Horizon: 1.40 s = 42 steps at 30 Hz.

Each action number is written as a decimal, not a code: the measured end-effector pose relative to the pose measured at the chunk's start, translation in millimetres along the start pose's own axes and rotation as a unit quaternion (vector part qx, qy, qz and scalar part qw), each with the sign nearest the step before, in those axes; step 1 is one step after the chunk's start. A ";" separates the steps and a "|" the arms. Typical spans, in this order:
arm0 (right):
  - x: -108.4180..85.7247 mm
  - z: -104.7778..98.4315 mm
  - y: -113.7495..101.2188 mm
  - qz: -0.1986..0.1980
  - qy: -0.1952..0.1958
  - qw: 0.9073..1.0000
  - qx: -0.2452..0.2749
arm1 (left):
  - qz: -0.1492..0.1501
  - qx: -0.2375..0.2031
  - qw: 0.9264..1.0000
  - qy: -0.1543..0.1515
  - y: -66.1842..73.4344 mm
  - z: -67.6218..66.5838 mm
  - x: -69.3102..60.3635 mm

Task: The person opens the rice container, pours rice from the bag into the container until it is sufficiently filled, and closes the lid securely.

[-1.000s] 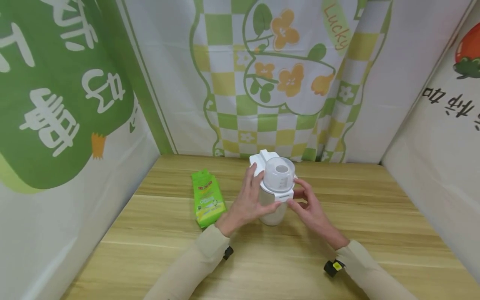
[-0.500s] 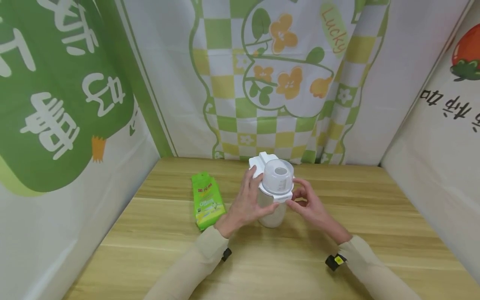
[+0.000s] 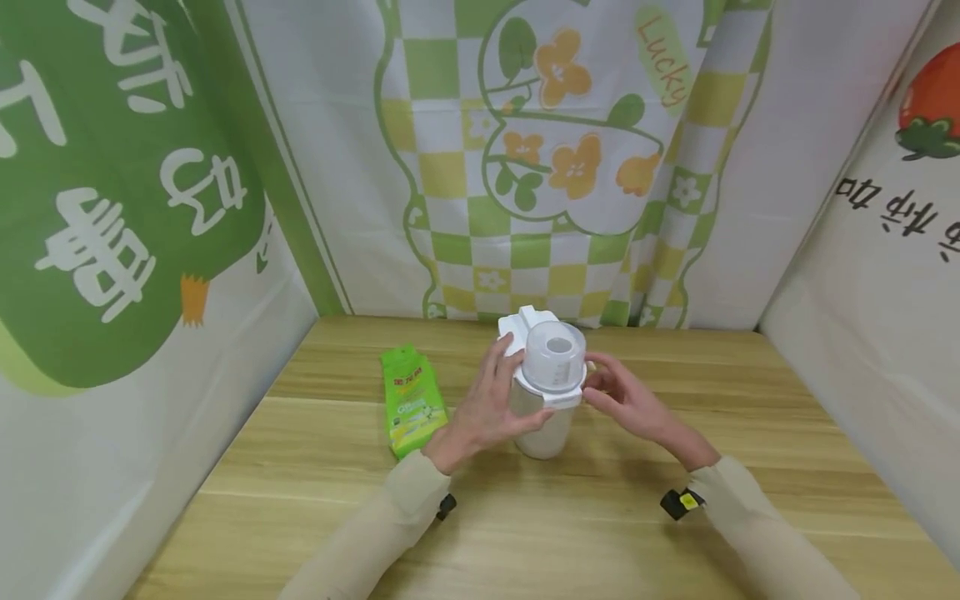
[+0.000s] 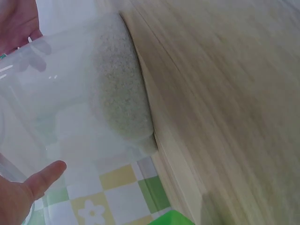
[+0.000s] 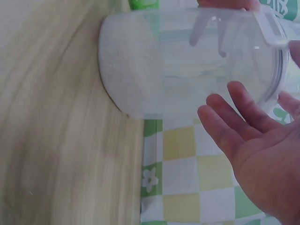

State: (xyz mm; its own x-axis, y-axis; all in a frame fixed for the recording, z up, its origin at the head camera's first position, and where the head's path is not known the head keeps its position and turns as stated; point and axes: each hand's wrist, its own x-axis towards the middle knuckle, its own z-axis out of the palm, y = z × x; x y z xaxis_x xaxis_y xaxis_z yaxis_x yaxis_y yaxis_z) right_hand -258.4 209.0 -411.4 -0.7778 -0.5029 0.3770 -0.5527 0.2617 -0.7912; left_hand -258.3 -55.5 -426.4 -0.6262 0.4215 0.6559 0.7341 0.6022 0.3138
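A clear storage container stands upright on the table, with pale grains filling its bottom part. On its top sit a white lid, a white flap at the back and a clear measuring cup turned upside down. My left hand holds the container by its upper left side, thumb at the front and fingers on the far side. My right hand is beside the lid's right edge with loosely bent fingers; in the right wrist view its fingers spread along the container wall without gripping it.
A green and yellow packet lies on the wooden table to the left of the container. Behind the table hangs a checkered curtain, and printed cloth walls stand on both sides.
My right hand's thumb and fingers have come away from the lid's front right edge and shifted slightly right. The left hand keeps its hold and the container stays in place.
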 end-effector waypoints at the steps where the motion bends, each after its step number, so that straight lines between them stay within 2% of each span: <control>1: 0.6 -2.1 -0.2 -0.001 -0.003 1.000 0.001 | 0.002 -0.002 1.000 -0.001 -0.3 -0.5 -0.3; 6: 5.8 -8.4 -0.6 0.020 0.007 1.000 0.015 | 0.015 -0.013 1.000 -0.008 -2.0 -2.8 -1.8; 11: 12.9 -10.7 2.4 0.029 0.022 0.999 0.034 | 0.048 -0.031 0.998 -0.013 -4.3 -3.9 -3.0; 18: 18.9 -13.8 6.7 0.016 0.046 0.999 -0.006 | 0.097 -0.067 0.993 -0.021 -7.6 -4.5 -5.2; 20: 20.5 -14.4 6.7 0.014 0.047 0.999 -0.002 | 0.107 -0.079 0.991 -0.026 -8.5 -4.8 -6.1; 24: 23.6 -15.0 6.5 0.001 0.038 0.999 0.007 | 0.126 -0.105 0.986 -0.038 -8.9 -6.4 -7.4; 29: 25.1 -15.2 4.2 0.006 0.022 1.000 -0.014 | 0.143 -0.121 0.981 -0.051 -9.9 -6.8 -9.0; 31: 24.9 -15.5 3.5 0.011 0.016 1.000 -0.023 | 0.151 -0.122 0.980 -0.051 -10.6 -6.7 -8.7; 36: 24.4 -16.9 2.8 0.022 0.004 1.000 -0.004 | 0.176 -0.118 0.976 -0.043 -14.1 -7.9 -6.0; 39: 23.7 -17.8 3.5 0.025 0.000 1.000 0.006 | 0.180 -0.118 0.975 -0.049 -17.9 -9.3 -5.4; 42: 22.7 -17.6 4.5 0.029 0.005 1.000 0.002 | 0.171 -0.117 0.977 -0.058 -22.0 -11.8 -6.6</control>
State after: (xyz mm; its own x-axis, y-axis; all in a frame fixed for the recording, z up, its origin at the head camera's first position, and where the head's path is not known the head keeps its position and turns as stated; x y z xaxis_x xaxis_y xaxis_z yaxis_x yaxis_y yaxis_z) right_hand -283.8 213.3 -398.0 -0.8111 -0.4788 0.3361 -0.5059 0.2858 -0.8138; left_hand -267.2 -79.6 -429.6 -0.3493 0.6525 0.6725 0.9370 0.2464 0.2476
